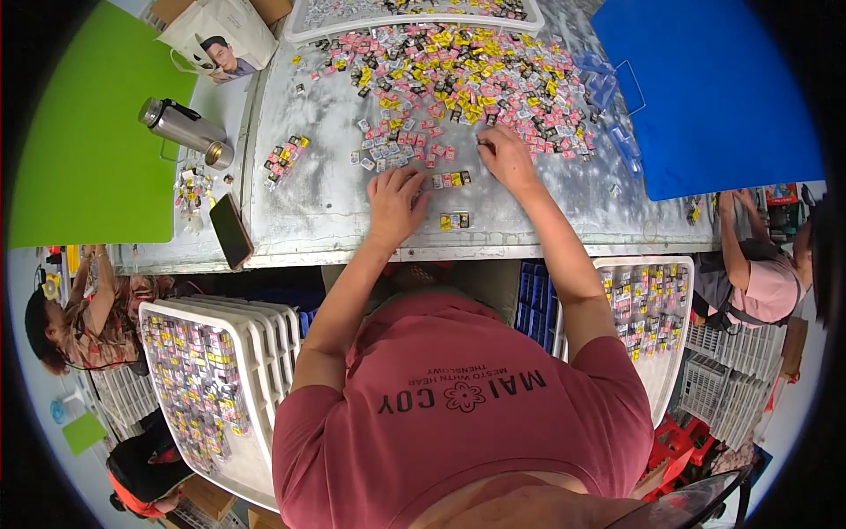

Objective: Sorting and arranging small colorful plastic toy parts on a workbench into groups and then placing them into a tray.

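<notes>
One row of pieces [452,180] lies crosswise, nearer my left hand [395,202] than my right hand [508,160]; I can't tell either's grip.

A mottled grey worktable [326,212] is flanked by a bright green panel [88,132] at the left and a blue panel [714,97] at the right. White slatted crates [705,388] are stacked at the lower right, near red plastic furniture [679,443]. The worktable is brightly lit.

Leftward — steel flask [187,128], dark phone [231,231], white bag [196,35], green panel [97,132].
</notes>
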A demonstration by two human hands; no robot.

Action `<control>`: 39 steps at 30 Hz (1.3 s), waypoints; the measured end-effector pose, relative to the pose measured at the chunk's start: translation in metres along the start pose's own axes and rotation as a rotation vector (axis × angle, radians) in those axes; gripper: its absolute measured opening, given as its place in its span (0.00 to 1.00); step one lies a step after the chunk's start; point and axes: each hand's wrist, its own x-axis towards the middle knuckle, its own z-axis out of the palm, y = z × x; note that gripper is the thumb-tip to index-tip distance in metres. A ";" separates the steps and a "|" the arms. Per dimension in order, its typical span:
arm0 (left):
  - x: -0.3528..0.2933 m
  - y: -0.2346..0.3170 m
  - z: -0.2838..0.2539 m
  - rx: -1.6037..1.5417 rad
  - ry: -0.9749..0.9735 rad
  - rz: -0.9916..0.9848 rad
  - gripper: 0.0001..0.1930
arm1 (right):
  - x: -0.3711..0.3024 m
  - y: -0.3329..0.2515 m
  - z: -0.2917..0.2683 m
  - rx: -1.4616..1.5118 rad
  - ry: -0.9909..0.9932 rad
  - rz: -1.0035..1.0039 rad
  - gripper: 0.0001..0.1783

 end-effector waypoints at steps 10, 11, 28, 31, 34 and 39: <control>-0.004 -0.008 0.008 -0.013 0.037 -0.038 0.16 | 0.032 -0.017 0.004 -0.110 -0.056 -0.016 0.19; -0.004 -0.008 0.007 -0.017 0.047 -0.054 0.16 | 0.033 -0.017 0.005 -0.107 -0.058 -0.016 0.19; -0.006 -0.007 0.006 -0.008 0.060 -0.030 0.18 | -0.004 -0.002 -0.004 0.072 -0.013 0.030 0.14; -0.006 -0.007 0.006 -0.013 0.070 -0.025 0.17 | -0.007 -0.005 -0.007 0.180 -0.007 0.106 0.09; -0.006 -0.008 0.006 -0.015 0.066 -0.032 0.17 | -0.014 -0.007 -0.008 0.122 0.060 0.108 0.08; -0.004 -0.003 0.002 -0.020 0.043 -0.048 0.21 | -0.023 -0.015 -0.009 -0.023 0.173 -0.237 0.08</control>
